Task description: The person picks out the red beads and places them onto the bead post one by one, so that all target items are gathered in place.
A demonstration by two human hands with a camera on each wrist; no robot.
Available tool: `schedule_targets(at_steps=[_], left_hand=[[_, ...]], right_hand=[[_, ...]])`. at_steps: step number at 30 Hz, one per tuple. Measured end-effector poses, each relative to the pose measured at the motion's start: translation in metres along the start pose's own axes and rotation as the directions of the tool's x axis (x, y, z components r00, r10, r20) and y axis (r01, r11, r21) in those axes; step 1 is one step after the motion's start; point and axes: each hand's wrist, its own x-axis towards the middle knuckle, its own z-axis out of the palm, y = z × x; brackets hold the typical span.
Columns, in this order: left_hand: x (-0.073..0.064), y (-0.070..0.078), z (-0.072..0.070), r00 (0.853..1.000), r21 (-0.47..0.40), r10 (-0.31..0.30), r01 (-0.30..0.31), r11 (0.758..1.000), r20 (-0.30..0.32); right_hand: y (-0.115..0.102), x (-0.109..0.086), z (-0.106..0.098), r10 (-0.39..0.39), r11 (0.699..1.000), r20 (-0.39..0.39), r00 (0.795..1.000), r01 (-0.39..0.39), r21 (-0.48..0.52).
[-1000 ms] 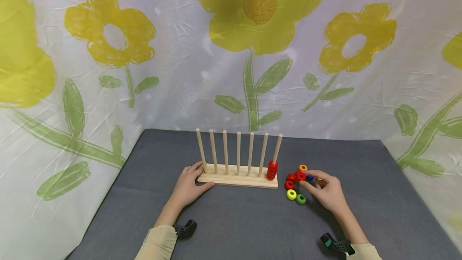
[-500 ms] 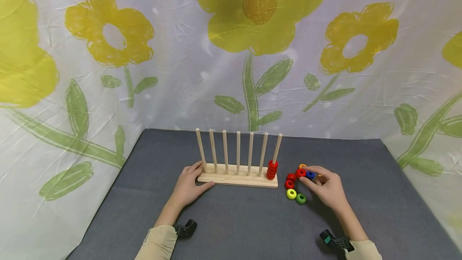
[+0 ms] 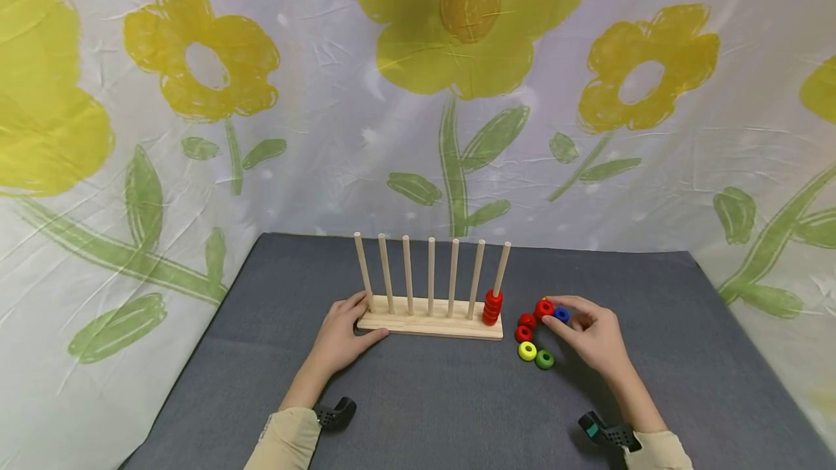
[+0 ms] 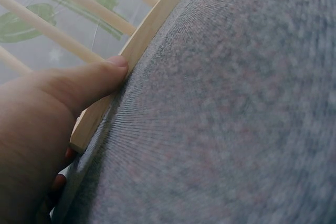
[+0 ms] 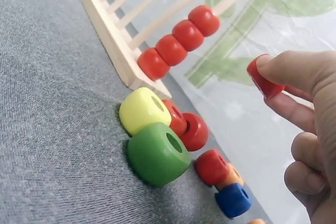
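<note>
My left hand (image 3: 341, 328) grips the left end of a wooden peg rack (image 3: 418, 322). In the left wrist view its thumb (image 4: 105, 74) lies on the base's edge, while the other fingers are mostly hidden. Four-sided it is not clear underneath, but several red beads (image 5: 178, 43) are stacked on the rightmost peg. My right hand (image 3: 591, 336) pinches a red bead (image 5: 264, 78) between thumb and finger, raised over the loose beads. Below it lie a blue bead (image 5: 233, 201), a green bead (image 5: 158, 154), a yellow bead (image 5: 144, 111) and further red ones.
The rack's other pegs (image 3: 431, 274) stand bare. An orange bead (image 5: 236, 176) is partly hidden behind a loose red bead (image 5: 212, 167). Dark grey cloth (image 3: 444, 405) covers the table, and a flower-printed curtain (image 3: 313, 165) hangs behind it.
My right hand has lifted the red bead slightly from the group, and the blue bead shows more fully. The left hand and the rack stay in place.
</note>
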Motion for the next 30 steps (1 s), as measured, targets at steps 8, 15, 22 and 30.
schedule_targets(at_steps=[8,15,22,30], left_hand=[[-0.002,0.001,0.001,1.000,0.002,0.001,-0.001,1.000,-0.006],[-0.003,0.001,0.002,1.000,0.002,0.003,-0.003,1.000,-0.010],[-0.005,0.002,0.002,1.000,0.007,-0.009,0.009,1.000,-0.005],[-0.006,0.003,0.002,1.000,0.005,-0.011,0.011,1.000,-0.011]], right_hand=[[-0.003,0.002,-0.003,-0.009,1.000,-0.003,1.000,0.009,-0.006],[-0.008,0.003,-0.006,-0.002,1.000,-0.002,1.000,0.002,0.001],[-0.010,0.003,-0.007,-0.018,1.000,-0.006,1.000,0.018,0.005],[-0.013,0.004,-0.009,-0.042,0.999,-0.012,0.999,0.042,0.015]])
